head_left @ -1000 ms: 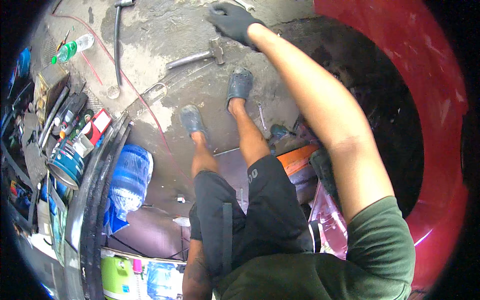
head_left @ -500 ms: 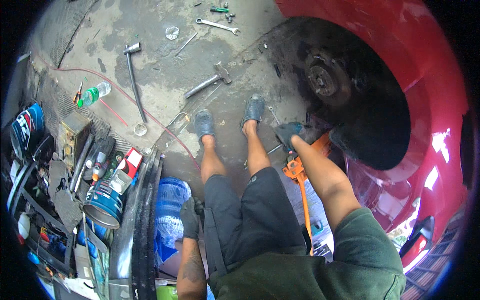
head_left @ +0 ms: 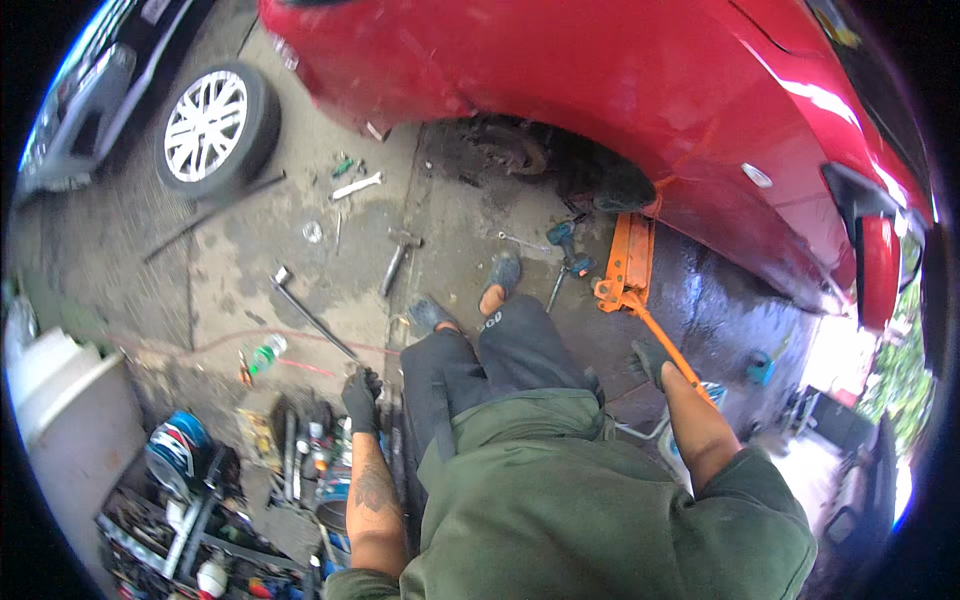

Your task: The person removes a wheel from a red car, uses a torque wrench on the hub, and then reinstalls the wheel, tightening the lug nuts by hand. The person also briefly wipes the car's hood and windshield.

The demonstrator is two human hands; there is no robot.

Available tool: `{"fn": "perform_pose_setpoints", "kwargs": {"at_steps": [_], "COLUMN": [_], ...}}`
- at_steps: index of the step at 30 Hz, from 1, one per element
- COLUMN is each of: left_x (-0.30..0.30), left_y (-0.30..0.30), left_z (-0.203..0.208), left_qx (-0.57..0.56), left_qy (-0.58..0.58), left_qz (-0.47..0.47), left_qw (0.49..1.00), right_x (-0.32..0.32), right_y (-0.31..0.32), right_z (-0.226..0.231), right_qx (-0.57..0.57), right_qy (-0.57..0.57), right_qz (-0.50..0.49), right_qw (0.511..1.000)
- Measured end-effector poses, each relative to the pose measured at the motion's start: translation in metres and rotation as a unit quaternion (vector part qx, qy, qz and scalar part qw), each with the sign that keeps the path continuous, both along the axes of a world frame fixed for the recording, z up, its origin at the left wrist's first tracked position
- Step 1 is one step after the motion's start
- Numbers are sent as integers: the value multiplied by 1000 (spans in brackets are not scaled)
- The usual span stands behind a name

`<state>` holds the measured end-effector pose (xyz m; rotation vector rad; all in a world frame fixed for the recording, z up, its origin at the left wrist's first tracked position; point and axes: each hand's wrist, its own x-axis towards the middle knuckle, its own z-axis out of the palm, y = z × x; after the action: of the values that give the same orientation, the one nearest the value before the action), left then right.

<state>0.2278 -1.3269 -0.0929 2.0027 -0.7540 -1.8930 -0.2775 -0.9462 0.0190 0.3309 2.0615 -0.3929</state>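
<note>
My left hand, in a dark glove, hangs left of my shorts with its fingers curled; what lies in them, if anything, is hidden. My right hand, also gloved and a little blurred, is beside the long handle of an orange floor jack, its fingers loosely stretched and no tool seen in them. The jack's far end reaches under the red car. A teal-and-black cordless impact driver lies on the floor left of the jack. A metal bar and a small wrench lie near it.
A hammer, a long-handled socket wrench and a larger wrench lie on the floor ahead. Farther left is a wheel. A green bottle and a red hose are left; a blue can stands among clutter.
My view has swung, bringing the wheel and more of the car into sight. My right hand has come back from the impact driver, which now lies on the floor. My left hand stays curled.
</note>
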Motion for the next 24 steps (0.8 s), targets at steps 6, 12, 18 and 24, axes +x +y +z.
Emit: {"fn": "perform_pose_setpoints", "kwargs": {"at_steps": [6, 12, 18, 24], "left_x": [-149, -473, -615, -625], "left_y": [-173, -165, -149, -143], "left_z": [137, 356, 341, 334], "left_qx": [-399, -858, -862, -874], "left_qy": [-102, 63, -88, -155], "left_qz": [-196, -168, -158, -159], "left_qw": [890, 481, 474, 432], "right_x": [34, -82, -210, -316], "right_y": [-10, -84, -205, -261], "right_z": [35, 110, 309, 316], "right_qx": [-24, -156, -249, -213], "right_qy": [-59, 613, 827, 887], "right_qz": [-24, 173, 295, 287], "right_qw": [998, 755, 409, 292]}}
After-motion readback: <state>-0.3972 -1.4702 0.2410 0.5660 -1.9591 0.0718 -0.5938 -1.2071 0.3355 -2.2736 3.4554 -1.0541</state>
